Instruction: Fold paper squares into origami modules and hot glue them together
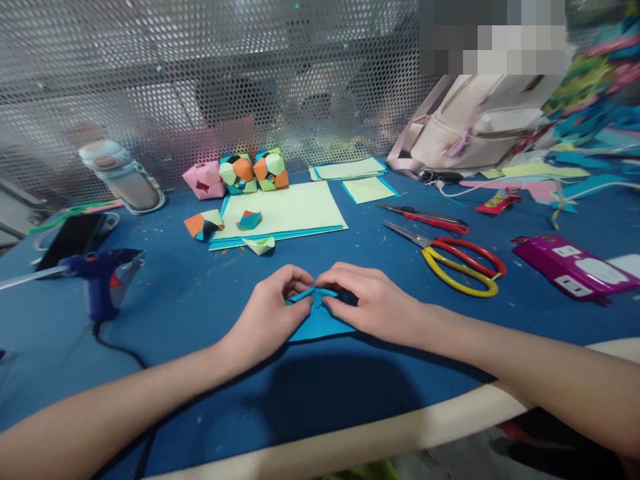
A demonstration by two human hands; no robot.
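Observation:
A blue sheet of paper (320, 327) lies on the table in front of me, its far edge bent up and curled. My left hand (275, 307) pinches that raised edge from the left between thumb and fingers. From the right, my right hand (367, 297) grips the same edge, and the two sets of fingertips nearly meet at the middle. Parts of the sheet are hidden under both hands. Just beyond them sit a small pale green folded paper piece (260, 246), a teal and orange folded piece (249, 219) and a larger multicoloured one (204, 225).
Scissors (450, 257) and a utility knife (430, 217) lie to the right, near a purple power strip (575, 267). A blue glue gun (105, 277) stands left, its cord running toward me. Paper sheets (300, 203), folded paper balls (237, 175) and a bottle (120, 177) are farther back.

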